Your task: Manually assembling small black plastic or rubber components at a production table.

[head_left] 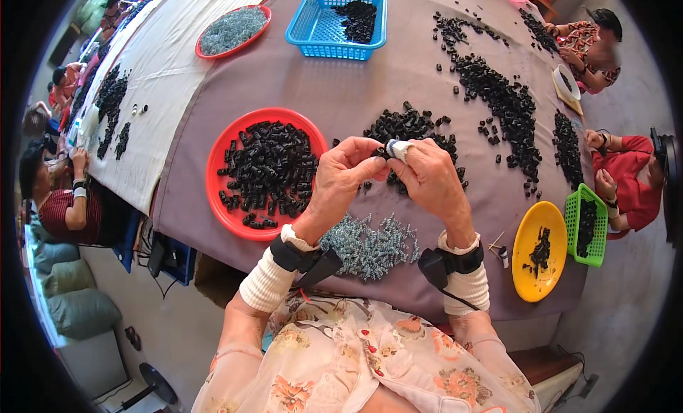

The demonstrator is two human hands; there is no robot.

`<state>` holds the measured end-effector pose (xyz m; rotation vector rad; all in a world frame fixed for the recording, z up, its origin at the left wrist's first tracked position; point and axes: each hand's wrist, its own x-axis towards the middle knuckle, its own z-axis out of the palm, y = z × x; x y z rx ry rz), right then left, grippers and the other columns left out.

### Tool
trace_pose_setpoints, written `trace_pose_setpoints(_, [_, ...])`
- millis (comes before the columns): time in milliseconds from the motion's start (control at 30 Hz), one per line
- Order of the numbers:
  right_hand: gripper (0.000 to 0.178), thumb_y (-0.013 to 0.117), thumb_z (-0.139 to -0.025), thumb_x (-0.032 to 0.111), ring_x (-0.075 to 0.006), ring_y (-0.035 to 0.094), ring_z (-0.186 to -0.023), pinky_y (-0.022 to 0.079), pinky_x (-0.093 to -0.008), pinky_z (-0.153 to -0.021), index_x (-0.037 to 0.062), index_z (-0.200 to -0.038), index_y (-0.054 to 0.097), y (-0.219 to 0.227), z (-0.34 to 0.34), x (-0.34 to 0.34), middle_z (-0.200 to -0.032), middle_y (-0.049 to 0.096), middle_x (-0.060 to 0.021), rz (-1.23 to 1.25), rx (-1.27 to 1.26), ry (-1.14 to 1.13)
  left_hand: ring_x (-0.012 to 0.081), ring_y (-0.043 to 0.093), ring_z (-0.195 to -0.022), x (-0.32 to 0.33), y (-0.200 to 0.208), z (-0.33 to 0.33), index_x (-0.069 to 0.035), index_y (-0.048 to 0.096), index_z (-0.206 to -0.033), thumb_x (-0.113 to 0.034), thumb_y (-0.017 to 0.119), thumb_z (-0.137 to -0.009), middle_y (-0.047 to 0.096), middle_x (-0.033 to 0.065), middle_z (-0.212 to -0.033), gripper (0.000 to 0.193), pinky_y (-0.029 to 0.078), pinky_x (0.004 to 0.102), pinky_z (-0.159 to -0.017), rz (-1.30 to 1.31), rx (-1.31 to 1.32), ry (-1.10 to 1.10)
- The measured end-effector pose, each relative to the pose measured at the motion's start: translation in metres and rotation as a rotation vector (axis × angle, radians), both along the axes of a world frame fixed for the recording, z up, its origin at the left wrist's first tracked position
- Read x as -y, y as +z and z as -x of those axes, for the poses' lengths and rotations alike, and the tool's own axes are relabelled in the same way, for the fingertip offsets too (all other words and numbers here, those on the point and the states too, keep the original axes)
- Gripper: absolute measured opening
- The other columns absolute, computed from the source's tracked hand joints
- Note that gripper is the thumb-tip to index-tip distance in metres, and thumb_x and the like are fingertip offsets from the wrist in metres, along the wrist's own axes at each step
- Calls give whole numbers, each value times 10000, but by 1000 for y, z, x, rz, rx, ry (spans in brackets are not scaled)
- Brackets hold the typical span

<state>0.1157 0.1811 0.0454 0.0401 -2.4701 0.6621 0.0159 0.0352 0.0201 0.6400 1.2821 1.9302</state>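
Left hand [341, 177] and right hand [437, 177] meet over the table [263, 86], each pinching the same 1 small black part [382, 152]. Loose black pile [409, 121] just beyond them on the far side; screw heap [370, 248] on the near side. Red tray [215, 177] left, yellow plate [533, 285] right.

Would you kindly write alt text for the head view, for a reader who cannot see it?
A person's left hand and right hand pinch a small black part above a cloth-covered table. A red plate of black pieces lies left, a black heap beyond, grey screw-like pieces nearer.
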Motion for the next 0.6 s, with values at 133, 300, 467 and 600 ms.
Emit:
trace_pose_setpoints(133, [177,706,-743,114,-293,587,-718,460,-350,-661,-3,-850,628,8,-1,-6,-777,628,-122,16,-102,17,124,651,-798,-2,5,0,8,588,-1092,-66,617,-892,678,72,-920,215,536,253,-734,-29,44,-6])
trace_pose_setpoints(300, [200,748,-705,74,-257,581,-704,464,-344,-644,7,-854,632,22,-5,-5,-744,623,-90,204,-141,-102,123,653,-806,-9,13,-2,13,605,-1086,-74,637,-881,682,73,-916,225,531,255,-736,-59,7,37])
trace_pose_setpoints(467, [206,754,-689,45,-254,568,-684,453,-348,-630,20,-848,626,25,3,-5,-708,600,-68,70,-209,-104,94,635,-787,-15,22,-6,19,607,-1091,-60,638,-879,677,55,-904,229,517,228,-716,-46,-23,73])
trace_pose_setpoints(600, [193,737,-694,33,-254,569,-666,439,-363,-685,15,-846,620,26,6,-6,-699,589,-73,-23,-256,-54,60,608,-774,-18,26,-7,20,611,-1082,-48,634,-879,667,32,-888,215,502,202,-699,-39,-81,82])
